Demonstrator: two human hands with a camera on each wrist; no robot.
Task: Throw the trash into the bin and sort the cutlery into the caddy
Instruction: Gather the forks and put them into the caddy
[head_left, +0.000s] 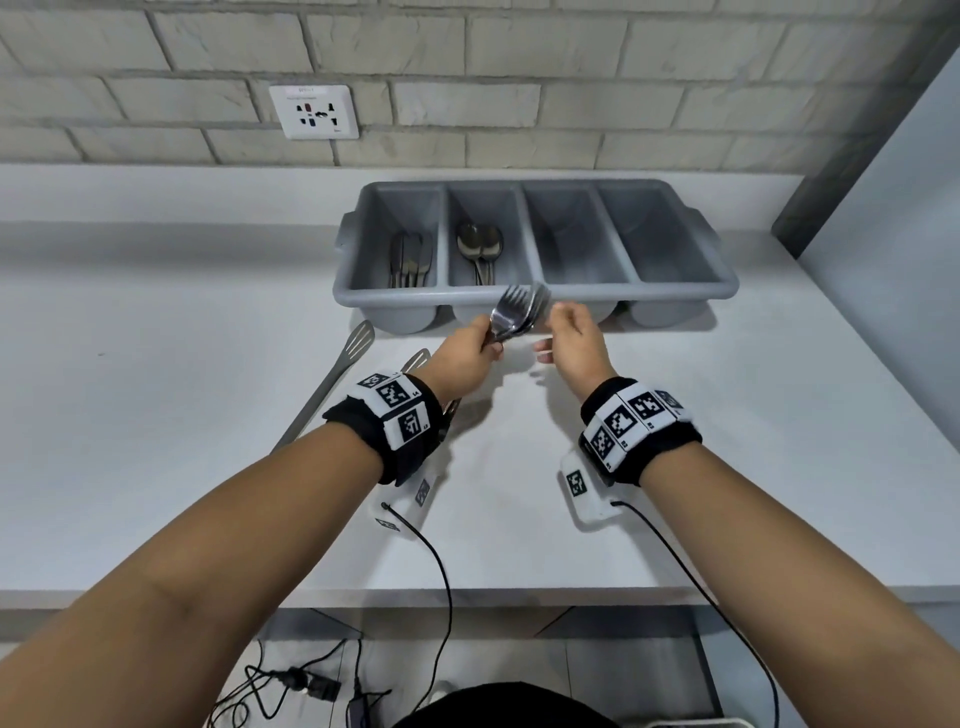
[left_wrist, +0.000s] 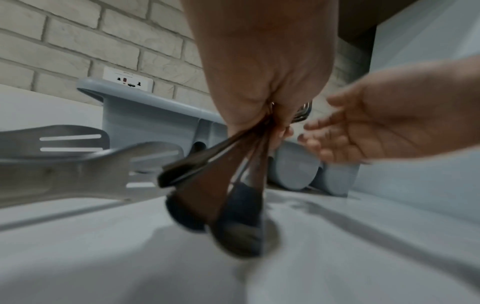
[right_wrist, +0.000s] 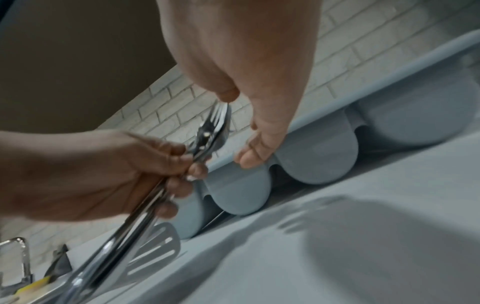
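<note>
Steel glints in the head view, where the left hand (head_left: 470, 353) grips a bundle of forks (head_left: 519, 312) by the handles, tines pointing up and away toward the grey caddy (head_left: 540, 293), which sits just beyond both hands against the brick wall. The right hand (head_left: 576, 343) hangs just beside the tines with its fingers loosely curled and holding nothing, so I judge it is about to pull one fork from the bunch. Knives (head_left: 410, 260) lie in the caddy's leftmost compartment and spoons (head_left: 480, 249) in the second; the two compartments to the right look empty, and the third lies straight ahead of the fork tips, nearer the right hand. Two slotted spatulas (head_left: 343, 364) rest on the counter (head_left: 156, 364) to the left, one partly covered by the left wrist. No bin or trash shows anywhere. From the left wrist, the handles fan downward out of the closed fist, dark and blurred, and the right hand's palm opens toward them; how many forks there are I cannot tell. From the right wrist, the thumb hovers at the tine tips without clearly touching, while the fingertips reach near the caddy's rim; contact there is too blurred to call.
</note>
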